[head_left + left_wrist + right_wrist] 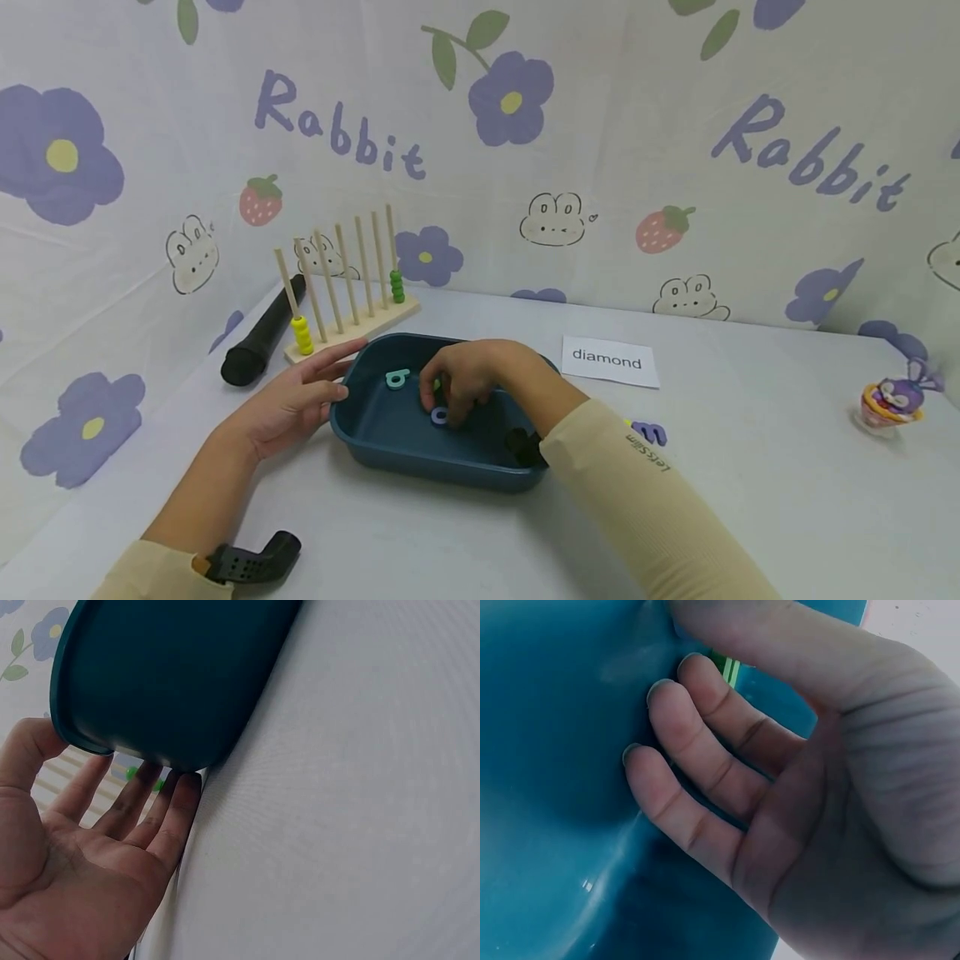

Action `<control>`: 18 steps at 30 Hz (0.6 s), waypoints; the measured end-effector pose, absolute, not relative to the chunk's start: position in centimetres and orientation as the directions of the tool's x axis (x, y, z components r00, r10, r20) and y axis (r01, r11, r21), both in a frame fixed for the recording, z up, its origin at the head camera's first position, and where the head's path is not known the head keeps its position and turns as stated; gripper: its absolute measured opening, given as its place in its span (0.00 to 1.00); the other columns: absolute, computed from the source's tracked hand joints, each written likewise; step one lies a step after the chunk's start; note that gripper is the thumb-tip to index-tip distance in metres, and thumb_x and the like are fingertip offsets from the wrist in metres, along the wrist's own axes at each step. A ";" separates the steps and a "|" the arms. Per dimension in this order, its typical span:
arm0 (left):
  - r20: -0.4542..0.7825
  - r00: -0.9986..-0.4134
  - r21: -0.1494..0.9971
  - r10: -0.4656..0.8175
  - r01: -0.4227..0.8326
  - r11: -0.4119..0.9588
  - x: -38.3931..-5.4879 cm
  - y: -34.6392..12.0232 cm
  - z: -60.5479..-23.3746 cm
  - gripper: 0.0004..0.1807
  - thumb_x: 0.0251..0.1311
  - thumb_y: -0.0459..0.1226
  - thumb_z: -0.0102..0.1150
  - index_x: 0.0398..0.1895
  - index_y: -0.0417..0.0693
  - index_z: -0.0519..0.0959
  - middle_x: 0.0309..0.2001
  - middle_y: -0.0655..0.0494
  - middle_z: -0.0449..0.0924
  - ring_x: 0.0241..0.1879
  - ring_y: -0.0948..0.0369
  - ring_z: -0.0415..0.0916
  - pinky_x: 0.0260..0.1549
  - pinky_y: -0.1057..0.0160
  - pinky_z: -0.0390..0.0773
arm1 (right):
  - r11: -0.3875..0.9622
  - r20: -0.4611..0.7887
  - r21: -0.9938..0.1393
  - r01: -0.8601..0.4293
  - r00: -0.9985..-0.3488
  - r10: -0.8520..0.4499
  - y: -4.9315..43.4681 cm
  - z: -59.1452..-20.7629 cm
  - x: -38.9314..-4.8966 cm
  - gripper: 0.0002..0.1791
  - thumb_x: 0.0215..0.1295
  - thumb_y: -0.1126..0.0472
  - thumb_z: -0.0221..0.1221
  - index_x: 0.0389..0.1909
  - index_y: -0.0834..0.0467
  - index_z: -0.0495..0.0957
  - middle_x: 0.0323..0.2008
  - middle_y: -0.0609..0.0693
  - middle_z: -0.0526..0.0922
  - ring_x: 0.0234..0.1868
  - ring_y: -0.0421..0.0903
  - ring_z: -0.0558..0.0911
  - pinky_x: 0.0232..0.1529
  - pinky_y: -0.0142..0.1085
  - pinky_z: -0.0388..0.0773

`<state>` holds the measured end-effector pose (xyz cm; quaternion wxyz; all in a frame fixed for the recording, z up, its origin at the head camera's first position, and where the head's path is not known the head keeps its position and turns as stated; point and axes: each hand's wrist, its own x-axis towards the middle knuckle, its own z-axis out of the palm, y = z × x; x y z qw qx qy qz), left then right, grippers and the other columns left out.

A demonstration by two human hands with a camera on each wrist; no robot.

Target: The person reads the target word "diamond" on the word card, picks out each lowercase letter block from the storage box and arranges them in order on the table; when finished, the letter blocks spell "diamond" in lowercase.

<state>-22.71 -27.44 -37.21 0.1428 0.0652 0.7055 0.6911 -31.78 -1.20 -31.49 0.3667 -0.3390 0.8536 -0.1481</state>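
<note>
In the head view a dark blue tray (442,471) sits on the table, with a teal letter (397,380) lying inside at the left. My right hand (471,375) reaches down into it, thumb and index finger pinching a small round purple letter (439,416) near the tray floor. A green piece (437,384) is mostly hidden behind those fingers; a bit of green also shows in the right wrist view. My left hand (97,847) touches the tray's outer left end, its thumb at the rim and its fingers stretched out against the wall.
Behind the tray's left end stand a wooden bead rack (352,332) and a black microphone (262,333). A card reading "diamond" (611,362) lies behind right. A purple letter m (649,432) shows beside my right sleeve. A rabbit figurine (896,398) stands far right.
</note>
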 end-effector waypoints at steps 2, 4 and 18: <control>-0.107 -0.950 0.994 0.293 -0.101 0.036 -22.7 -27.4 -37.2 0.38 0.71 0.33 0.51 0.83 0.59 0.56 0.84 0.46 0.43 0.82 0.42 0.46 0.69 0.58 0.70 | 0.724 -0.530 -0.509 -0.465 -0.494 -0.689 -1.1 -31.5 -31.8 0.16 0.60 0.71 0.70 0.43 0.48 0.84 0.33 0.48 0.79 0.34 0.44 0.76 0.32 0.36 0.73; -0.104 -0.950 0.995 0.294 -0.097 0.036 -22.7 -27.4 -37.3 0.38 0.71 0.33 0.51 0.83 0.59 0.56 0.84 0.46 0.43 0.82 0.41 0.46 0.67 0.61 0.72 | 0.724 -0.535 -0.514 -0.460 -0.487 -0.690 -1.1 -31.5 -31.9 0.18 0.60 0.73 0.69 0.44 0.48 0.84 0.34 0.49 0.80 0.36 0.45 0.76 0.33 0.36 0.74; -0.102 -0.950 0.995 0.294 -0.100 0.024 -22.6 -27.2 -37.1 0.38 0.71 0.32 0.50 0.83 0.58 0.55 0.84 0.45 0.43 0.81 0.40 0.47 0.63 0.63 0.75 | 0.724 -0.550 -0.544 -0.423 -0.471 -0.689 -0.9 -31.5 -32.1 0.20 0.60 0.75 0.67 0.43 0.47 0.87 0.39 0.50 0.79 0.40 0.45 0.76 0.34 0.35 0.76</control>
